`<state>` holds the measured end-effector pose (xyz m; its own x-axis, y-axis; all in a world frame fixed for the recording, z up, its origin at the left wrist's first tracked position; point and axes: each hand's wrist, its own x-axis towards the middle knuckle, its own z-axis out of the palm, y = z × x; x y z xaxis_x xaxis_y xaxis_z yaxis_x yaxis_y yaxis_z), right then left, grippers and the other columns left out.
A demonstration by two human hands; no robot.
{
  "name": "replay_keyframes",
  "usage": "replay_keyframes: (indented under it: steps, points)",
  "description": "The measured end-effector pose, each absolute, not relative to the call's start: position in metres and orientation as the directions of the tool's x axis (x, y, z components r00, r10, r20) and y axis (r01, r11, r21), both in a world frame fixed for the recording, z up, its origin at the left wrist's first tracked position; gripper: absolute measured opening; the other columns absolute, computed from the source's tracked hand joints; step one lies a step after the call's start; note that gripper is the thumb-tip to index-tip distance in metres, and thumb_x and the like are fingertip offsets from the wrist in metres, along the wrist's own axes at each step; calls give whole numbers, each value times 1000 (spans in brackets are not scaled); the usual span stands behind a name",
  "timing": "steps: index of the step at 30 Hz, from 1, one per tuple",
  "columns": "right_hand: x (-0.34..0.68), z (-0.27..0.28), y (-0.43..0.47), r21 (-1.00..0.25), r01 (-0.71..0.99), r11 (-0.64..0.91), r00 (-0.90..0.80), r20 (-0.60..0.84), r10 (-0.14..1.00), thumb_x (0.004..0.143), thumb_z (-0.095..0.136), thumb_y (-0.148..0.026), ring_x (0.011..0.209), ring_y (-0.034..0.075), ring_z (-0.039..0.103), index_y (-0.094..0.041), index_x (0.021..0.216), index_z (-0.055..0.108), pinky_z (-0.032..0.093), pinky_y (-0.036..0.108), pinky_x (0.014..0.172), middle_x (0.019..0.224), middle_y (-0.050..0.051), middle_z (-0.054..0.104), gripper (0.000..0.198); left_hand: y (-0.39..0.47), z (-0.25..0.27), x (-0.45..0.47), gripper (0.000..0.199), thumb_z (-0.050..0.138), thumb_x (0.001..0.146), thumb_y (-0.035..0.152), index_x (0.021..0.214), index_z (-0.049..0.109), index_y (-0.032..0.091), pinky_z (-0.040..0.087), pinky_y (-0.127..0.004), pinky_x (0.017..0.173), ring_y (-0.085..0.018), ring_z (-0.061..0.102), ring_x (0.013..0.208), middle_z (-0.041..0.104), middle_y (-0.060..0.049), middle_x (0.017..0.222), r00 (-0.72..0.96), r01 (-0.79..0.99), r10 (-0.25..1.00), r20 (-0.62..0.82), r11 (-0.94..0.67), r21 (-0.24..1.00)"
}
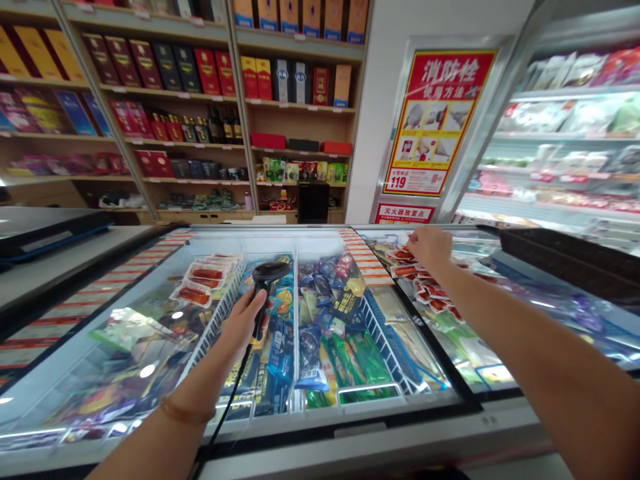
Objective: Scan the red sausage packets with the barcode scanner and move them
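My left hand (246, 319) is wrapped around the handle of a black barcode scanner (270, 271). Its head points away from me above the chest freezer, and a black cable (225, 408) runs down from the grip. My right hand (431, 248) reaches to the far right, its fingers pinched at the edge of a heap of clear sausage packets (426, 288). The fingertips touch a packet there; the hand partly hides their hold. More sausage packets (200, 279) lie in a small stack left of the scanner, seemingly on the freezer's glass.
Below the glass, white wire baskets (296, 293) hold bagged ice creams (350, 357). A black frame bar (425, 327) divides the freezer top. Behind stand shelves of boxed bottles (170, 67), a red poster (434, 120) and a lit chiller (565, 140). A dark ledge (565, 263) borders the right.
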<state>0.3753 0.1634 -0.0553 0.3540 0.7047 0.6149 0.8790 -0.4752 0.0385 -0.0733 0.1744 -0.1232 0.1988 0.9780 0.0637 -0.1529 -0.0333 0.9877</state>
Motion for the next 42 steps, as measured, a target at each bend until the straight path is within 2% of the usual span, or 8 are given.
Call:
replay_keyframes:
  steps: [5, 9, 12, 18, 23, 30, 37, 42]
  points:
    - [282, -79, 182, 86, 991, -97, 29, 585, 811, 78, 57, -20, 89, 24, 57, -16, 77, 66, 35, 34, 77, 87, 9, 69, 9, 169, -120, -71, 48, 71, 67, 58, 84, 54, 17, 32, -19, 37, -6, 46, 41, 57, 3, 68, 181, -177, 978, 100, -68, 982]
    - [203, -113, 191, 23, 998, 64, -67, 525, 849, 77, 59, -16, 86, 22, 57, -18, 71, 63, 35, 32, 75, 81, 7, 68, 8, 170, -124, -72, 47, 70, 68, 58, 81, 52, 17, 32, -20, 37, -6, 45, 40, 57, 2, 68, 199, -174, 974, 107, -72, 982]
    - [169, -131, 194, -124, 976, 180, -92, 514, 853, 82, 61, -26, 84, 21, 59, -19, 73, 63, 38, 31, 75, 80, 5, 68, 12, 173, -127, -73, 47, 70, 67, 59, 82, 52, 18, 33, -20, 38, -6, 46, 40, 57, 3, 67, 227, -166, 969, 101, -64, 984]
    - [198, -144, 198, -374, 927, 28, 231, 629, 742, 91, 51, -46, 101, 24, 59, -18, 102, 66, 41, 34, 89, 102, 11, 68, 34, 177, -130, -74, 49, 69, 68, 61, 82, 53, 18, 35, -21, 38, -6, 46, 40, 58, 2, 67, 259, -170, 960, 109, -66, 983]
    - [241, -153, 194, -394, 918, -42, 180, 322, 929, 78, 58, -67, 112, 29, 57, -22, 105, 70, 42, 39, 94, 117, 11, 66, 55, 173, -129, -73, 47, 67, 70, 61, 81, 52, 17, 34, -20, 37, -6, 46, 40, 58, 2, 69, 296, -161, 947, 126, -80, 984]
    - [236, -149, 189, -489, 869, 79, 63, 268, 961, 67, 77, -45, 96, 26, 63, -21, 96, 71, 46, 34, 84, 103, 7, 70, 39, 171, -131, -72, 48, 69, 68, 60, 83, 53, 17, 32, -20, 36, -6, 45, 38, 57, 2, 67, 313, -133, 943, 113, -74, 988]
    - [228, -156, 195, -636, 760, 134, 251, 477, 842, 74, 67, -35, 80, 21, 64, -20, 106, 65, 48, 32, 73, 92, 4, 71, 35, 165, -128, -72, 46, 70, 69, 57, 85, 55, 17, 33, -21, 38, -6, 46, 40, 59, 1, 69, 395, -139, 913, 103, -52, 989]
    - [224, -152, 196, -689, 702, 178, 313, 524, 792, 74, 65, -38, 73, 20, 63, -19, 105, 65, 47, 30, 67, 87, 3, 70, 36, 162, -129, -73, 43, 67, 74, 57, 84, 56, 17, 33, -21, 39, -6, 47, 41, 59, 0, 72, 475, -130, 871, 125, -71, 989]
